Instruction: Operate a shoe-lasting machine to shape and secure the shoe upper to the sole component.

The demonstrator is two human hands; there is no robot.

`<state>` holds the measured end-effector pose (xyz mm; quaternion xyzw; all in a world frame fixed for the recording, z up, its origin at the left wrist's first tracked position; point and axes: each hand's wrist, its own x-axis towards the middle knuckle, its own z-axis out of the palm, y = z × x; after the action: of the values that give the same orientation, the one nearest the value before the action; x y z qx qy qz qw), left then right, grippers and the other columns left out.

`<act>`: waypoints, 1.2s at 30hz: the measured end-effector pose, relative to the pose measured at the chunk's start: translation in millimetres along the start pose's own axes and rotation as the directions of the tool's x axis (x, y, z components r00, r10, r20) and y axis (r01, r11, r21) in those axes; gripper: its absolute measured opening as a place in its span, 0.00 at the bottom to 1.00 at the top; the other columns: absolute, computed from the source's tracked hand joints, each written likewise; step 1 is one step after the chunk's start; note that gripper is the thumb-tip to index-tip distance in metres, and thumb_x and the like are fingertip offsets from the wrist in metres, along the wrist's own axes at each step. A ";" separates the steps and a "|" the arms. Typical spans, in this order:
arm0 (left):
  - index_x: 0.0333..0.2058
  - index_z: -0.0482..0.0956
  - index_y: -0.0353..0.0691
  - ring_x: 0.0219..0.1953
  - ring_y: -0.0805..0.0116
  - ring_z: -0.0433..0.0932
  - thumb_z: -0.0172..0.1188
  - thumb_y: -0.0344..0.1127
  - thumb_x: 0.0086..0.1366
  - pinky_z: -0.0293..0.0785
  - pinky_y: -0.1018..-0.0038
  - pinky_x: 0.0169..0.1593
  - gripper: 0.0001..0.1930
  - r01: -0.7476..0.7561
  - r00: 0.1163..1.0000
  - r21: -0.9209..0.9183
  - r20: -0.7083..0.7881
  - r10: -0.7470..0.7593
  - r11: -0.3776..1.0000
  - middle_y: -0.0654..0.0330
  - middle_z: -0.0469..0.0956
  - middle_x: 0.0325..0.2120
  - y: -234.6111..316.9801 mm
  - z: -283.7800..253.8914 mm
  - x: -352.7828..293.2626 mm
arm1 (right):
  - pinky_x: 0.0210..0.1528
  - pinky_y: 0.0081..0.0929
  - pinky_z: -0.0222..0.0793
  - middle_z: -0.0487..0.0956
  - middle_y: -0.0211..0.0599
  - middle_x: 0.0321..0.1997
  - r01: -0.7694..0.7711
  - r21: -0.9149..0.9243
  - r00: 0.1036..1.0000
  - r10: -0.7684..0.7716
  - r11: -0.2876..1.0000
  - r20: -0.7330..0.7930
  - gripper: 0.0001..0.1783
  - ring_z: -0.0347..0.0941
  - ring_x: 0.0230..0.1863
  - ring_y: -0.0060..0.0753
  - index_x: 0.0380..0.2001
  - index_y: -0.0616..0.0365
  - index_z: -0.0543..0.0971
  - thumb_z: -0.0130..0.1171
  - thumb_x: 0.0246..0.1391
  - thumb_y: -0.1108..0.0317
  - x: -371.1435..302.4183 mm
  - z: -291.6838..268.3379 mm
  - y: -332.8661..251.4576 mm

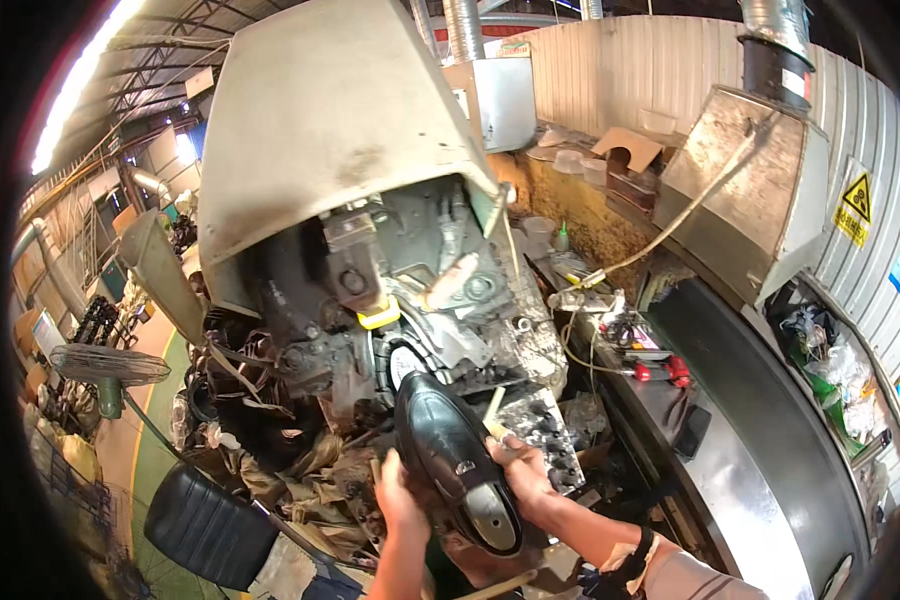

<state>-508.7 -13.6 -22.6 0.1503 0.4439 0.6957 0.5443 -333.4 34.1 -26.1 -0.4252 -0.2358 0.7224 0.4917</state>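
Observation:
A glossy black shoe lies between my two hands, with its narrow end pointing away from me toward a round wheel on the machine. At its near end is a smooth grey part with a small hole. My left hand is closed along the shoe's left side, its lower fingers hidden. On the right side my right hand grips it, thumb uppermost. Above the wheel stands the machine's dusty mechanism with a yellow piece, under a large pale hood. Whether shoe and wheel touch, I cannot tell.
Scraps are heaped below the machine at left. A black padded seat and a fan stand farther left. At right run a metal ledge with a dark phone-like object, a red tool and a dark conveyor belt.

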 end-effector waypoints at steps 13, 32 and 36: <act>0.40 0.85 0.41 0.29 0.73 0.80 0.62 0.49 0.70 0.68 0.77 0.28 0.16 0.174 0.951 -0.111 -0.240 -0.196 0.978 0.64 0.85 0.34 9.4 -9.7 91.8 | 0.45 0.25 0.77 0.80 0.35 0.48 0.077 0.056 0.994 -0.072 0.995 -0.077 0.26 0.77 0.42 0.25 0.62 0.62 0.74 0.65 0.62 0.69 121.1 68.2 43.4; 0.31 0.80 0.34 0.30 0.71 0.77 0.61 0.37 0.71 0.73 0.73 0.37 0.13 -0.120 0.942 -0.142 -0.329 0.067 0.983 0.62 0.79 0.29 -48.9 -30.2 150.3 | 0.46 0.28 0.79 0.82 0.40 0.48 0.112 0.273 0.990 -0.131 0.955 0.051 0.25 0.81 0.43 0.29 0.61 0.63 0.69 0.62 0.64 0.71 163.3 60.5 61.1; 0.28 0.79 0.36 0.28 0.73 0.76 0.59 0.36 0.73 0.72 0.75 0.35 0.14 -0.082 0.938 -0.165 -0.345 0.021 0.983 0.64 0.79 0.26 -43.0 -25.2 149.5 | 0.47 0.28 0.80 0.82 0.41 0.49 0.101 0.266 0.993 -0.116 0.959 0.038 0.26 0.81 0.44 0.30 0.60 0.66 0.69 0.64 0.63 0.70 165.3 58.1 65.2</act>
<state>-553.4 108.7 -111.3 -0.0101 0.4640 0.7620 0.4517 -441.4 162.8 -108.2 -0.3231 -0.1737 0.7303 0.5763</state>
